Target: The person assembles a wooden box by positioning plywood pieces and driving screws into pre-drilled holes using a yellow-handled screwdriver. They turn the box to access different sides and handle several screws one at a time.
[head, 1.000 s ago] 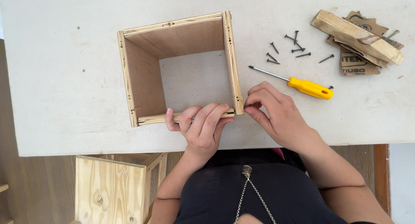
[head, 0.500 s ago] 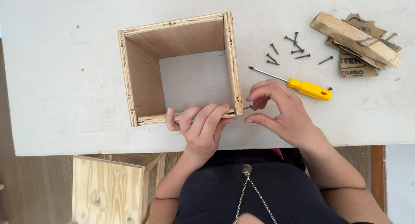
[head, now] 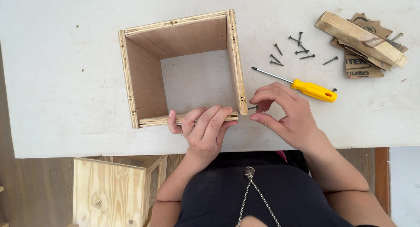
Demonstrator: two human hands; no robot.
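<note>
A pale wooden crate (head: 116,192) stands on the floor below the near-left edge of a white table (head: 57,78). On the table, toward its near edge, rests an open plywood box frame (head: 144,82), four walls with no bottom, the tabletop showing through its middle. The person's left hand (head: 205,130) is closed over the frame's near wall, fingers draped across its top edge and thumb on the inner side, pressing it in place. At the frame's near-right corner, the right hand (head: 284,113) pinches a dark screw (head: 252,107) between thumb and forefinger, its tip pointed into the outer face of the right wall. Just beyond that hand lies a yellow-handled screwdriver (head: 306,87), untouched, its shaft angled toward the frame. Loose dark screws (head: 297,49) are scattered farther back, and at the far-right corner a wooden block (head: 358,38) rests on scraps of cardboard (head: 363,63). The screw appears barely seated; if the pinch slackens it could tip out and roll. Set so close to the plywood's end, it might also go in crooked or split the layers, and the joint could slip if the left hand eases off.
</note>
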